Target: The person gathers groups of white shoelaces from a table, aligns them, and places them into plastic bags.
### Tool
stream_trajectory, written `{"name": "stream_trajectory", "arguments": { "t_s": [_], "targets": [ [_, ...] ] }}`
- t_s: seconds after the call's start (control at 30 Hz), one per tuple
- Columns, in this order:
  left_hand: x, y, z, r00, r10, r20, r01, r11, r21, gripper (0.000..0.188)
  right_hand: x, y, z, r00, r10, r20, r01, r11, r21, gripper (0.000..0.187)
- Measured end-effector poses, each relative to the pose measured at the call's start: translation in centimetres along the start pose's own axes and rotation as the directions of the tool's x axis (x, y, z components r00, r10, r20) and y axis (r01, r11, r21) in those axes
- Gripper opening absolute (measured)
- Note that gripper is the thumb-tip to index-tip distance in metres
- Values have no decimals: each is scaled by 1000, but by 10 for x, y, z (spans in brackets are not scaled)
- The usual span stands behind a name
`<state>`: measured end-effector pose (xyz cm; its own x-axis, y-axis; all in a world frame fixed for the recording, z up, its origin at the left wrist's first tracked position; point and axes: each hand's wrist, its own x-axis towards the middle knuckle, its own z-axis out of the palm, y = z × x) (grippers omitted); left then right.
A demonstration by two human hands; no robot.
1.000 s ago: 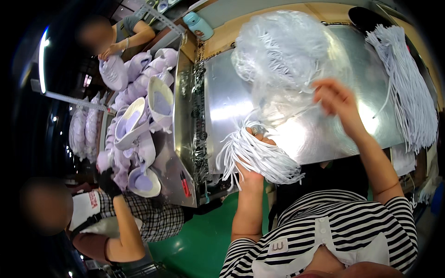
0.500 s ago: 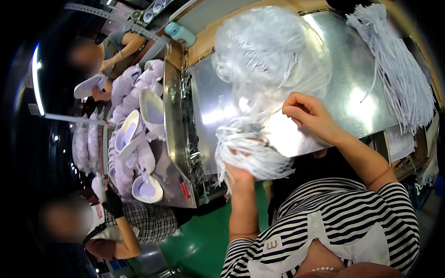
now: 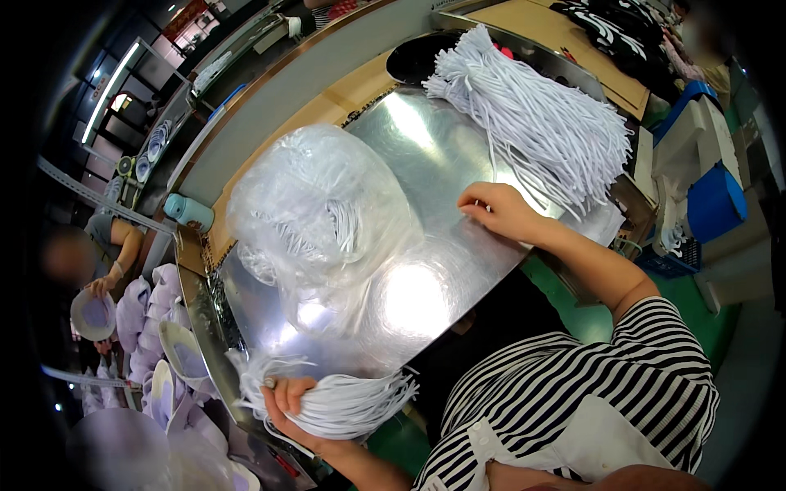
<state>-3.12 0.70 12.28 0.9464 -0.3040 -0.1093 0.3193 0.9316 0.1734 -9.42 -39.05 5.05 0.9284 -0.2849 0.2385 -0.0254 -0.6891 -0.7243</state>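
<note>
A bunch of long white cords (image 3: 356, 405) is gripped in my left hand (image 3: 291, 405), at the table's near left edge, with the fingers wrapped round it. The loose ends spread out to both sides. My right hand (image 3: 503, 213) hovers over the metal tabletop (image 3: 409, 303) with its thumb and fingers pinched together; whether anything thin is between them I cannot make out. Beyond that hand lies a larger bundle of white cords (image 3: 532, 114), some strands trailing toward me. A big clear plastic bag (image 3: 319, 204) with more white cords inside sits on the table between my hands.
On the left, lilac and white shoe-like pieces (image 3: 184, 352) are heaped on a neighbouring bench, where a person holds one. A light blue bottle (image 3: 188, 211) stands at the table's far left corner. A blue bin (image 3: 716, 204) is to the right.
My view has swung to the right. My right hand has moved away from the plastic bag toward the large cord bundle. The left hand still holds its bunch, now farther left of the right hand.
</note>
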Motion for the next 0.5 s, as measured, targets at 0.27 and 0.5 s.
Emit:
{"name": "stream_trajectory", "arguments": {
  "t_s": [0.27,0.5],
  "targets": [
    [13,-6,-2,960,-266,-82,272,959,76,16,41,-5,27,941,254,225,-334,813,477,69],
    [11,-17,-2,959,-249,-137,272,945,183,17,84,-79,122,932,-337,135,271,893,360,44]
  ]
}}
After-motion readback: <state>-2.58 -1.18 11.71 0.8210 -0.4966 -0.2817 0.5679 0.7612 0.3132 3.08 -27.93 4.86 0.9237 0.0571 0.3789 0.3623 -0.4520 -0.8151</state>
